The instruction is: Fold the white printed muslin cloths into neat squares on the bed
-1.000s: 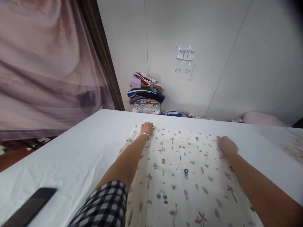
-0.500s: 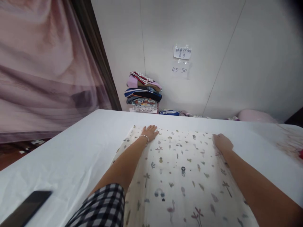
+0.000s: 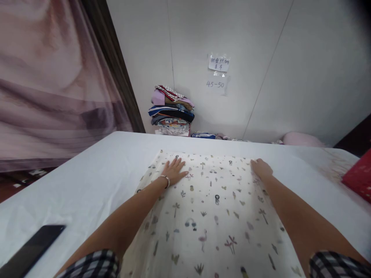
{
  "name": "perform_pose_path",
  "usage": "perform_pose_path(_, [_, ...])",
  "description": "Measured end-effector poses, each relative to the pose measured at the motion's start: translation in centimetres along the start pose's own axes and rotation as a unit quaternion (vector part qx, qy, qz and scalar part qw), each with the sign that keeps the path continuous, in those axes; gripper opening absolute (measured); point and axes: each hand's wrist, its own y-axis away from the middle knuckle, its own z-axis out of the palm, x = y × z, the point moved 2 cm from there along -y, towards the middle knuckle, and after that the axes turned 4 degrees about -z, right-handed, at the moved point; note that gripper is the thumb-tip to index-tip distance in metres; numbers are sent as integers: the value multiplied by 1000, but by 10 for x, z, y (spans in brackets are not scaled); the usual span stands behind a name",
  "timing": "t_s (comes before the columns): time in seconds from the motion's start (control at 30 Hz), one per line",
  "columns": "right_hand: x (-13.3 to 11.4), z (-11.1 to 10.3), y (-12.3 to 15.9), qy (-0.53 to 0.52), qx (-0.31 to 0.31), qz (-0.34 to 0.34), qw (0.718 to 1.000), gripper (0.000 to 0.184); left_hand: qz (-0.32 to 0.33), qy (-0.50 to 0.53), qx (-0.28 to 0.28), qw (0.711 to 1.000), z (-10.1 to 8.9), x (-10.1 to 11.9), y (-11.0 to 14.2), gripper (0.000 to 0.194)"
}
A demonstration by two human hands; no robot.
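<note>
A white cloth (image 3: 208,210) printed with palms, flamingos and small plants lies spread over the white-covered table, its near end running out of view. My left hand (image 3: 174,172), with a bracelet at the wrist, rests flat on its upper left part, fingers spread. At the far right corner of the cloth, my right hand (image 3: 261,168) is closed, fingers curled over the edge there.
A dark phone (image 3: 34,249) lies on the table (image 3: 87,177) at the left. Behind the far edge stand a stack of folded fabrics (image 3: 172,110) and a pink bundle (image 3: 303,139). A red item (image 3: 359,175) sits at the right. Paper notes (image 3: 218,73) hang on the wall.
My left hand has slid toward me and slightly left across the cloth. My right hand stays at the corner. The view has shifted a little, bringing more of the red item into sight.
</note>
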Motion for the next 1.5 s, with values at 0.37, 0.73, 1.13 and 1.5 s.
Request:
perform_pose_path(0.37, [61,-12,93,-50,-71,-69,994,78,79,-35,-12,996,-9,3,106,64])
perform_pose_path(0.73, [141,-20,217,-176,-61,-7,982,74,32,-73,59,995,8,-40,232,59])
perform_pose_path(1.13, [164,-38,253,-229,-52,41,971,60,-59,-51,32,996,6,-51,279,54])
perform_pose_path(1.5, [191,-50,323,-291,36,-10,956,44,151,32,147,977,23,-39,305,51])
